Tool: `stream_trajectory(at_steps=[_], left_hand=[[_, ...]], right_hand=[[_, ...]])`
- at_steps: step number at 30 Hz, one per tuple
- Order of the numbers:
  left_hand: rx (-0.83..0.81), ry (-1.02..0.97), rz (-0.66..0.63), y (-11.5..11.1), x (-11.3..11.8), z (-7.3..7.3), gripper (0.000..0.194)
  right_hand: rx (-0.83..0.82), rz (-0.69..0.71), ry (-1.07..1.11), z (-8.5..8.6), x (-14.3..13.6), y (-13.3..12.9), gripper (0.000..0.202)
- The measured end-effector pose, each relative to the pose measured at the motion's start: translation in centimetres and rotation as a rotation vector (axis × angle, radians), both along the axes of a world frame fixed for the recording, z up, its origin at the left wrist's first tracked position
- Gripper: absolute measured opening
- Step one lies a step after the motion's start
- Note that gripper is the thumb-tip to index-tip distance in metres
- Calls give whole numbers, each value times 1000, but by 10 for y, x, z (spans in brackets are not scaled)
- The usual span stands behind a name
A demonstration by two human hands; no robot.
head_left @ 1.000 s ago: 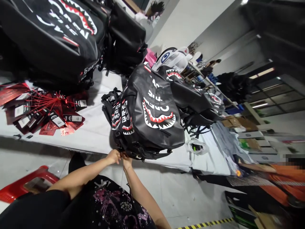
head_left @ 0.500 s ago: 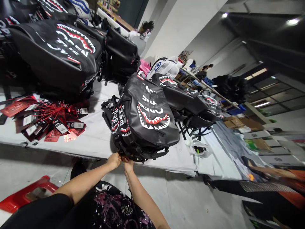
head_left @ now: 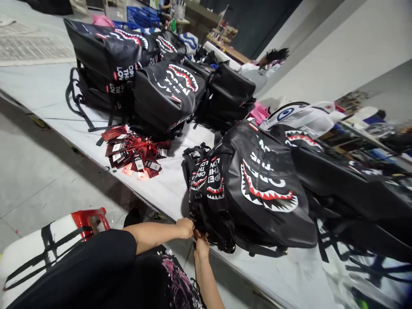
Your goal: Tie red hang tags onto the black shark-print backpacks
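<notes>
The bag (head_left: 238, 189) lay at the tabletop's (head_left: 173, 184) near edge, long axis running across, printed mouth (head_left: 265, 196) toward that edge. The left hand (head_left: 185, 228) and right hand (head_left: 201, 246) were together at its corner, grip unclear. Beyond rose a pale wall (head_left: 357, 51).

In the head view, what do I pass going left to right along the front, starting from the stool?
Red-and-white stool, bundle of red and black tags, left hand, right hand, big shark-mouth print on the nearest backpack.
</notes>
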State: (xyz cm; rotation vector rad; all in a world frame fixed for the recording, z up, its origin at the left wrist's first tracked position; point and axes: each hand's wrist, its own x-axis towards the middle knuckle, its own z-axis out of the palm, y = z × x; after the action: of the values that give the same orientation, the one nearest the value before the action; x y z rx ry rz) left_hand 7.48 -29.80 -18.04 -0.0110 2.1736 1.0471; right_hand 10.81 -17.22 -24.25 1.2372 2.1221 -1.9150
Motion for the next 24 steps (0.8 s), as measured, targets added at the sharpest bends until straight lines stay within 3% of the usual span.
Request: stream_trajectory(at_steps=[10,19,24], left_hand=[[-75,38,-23,0,2,5,18],[-87,72,-29,0,1,4,19],[-82,59,-82,-1,-3,2,15]], right_hand=[[39,-17,-3,-5,0,4,34],[92,41,28,-3,1,2,24],[48,-32,33,-5,2,1,25]])
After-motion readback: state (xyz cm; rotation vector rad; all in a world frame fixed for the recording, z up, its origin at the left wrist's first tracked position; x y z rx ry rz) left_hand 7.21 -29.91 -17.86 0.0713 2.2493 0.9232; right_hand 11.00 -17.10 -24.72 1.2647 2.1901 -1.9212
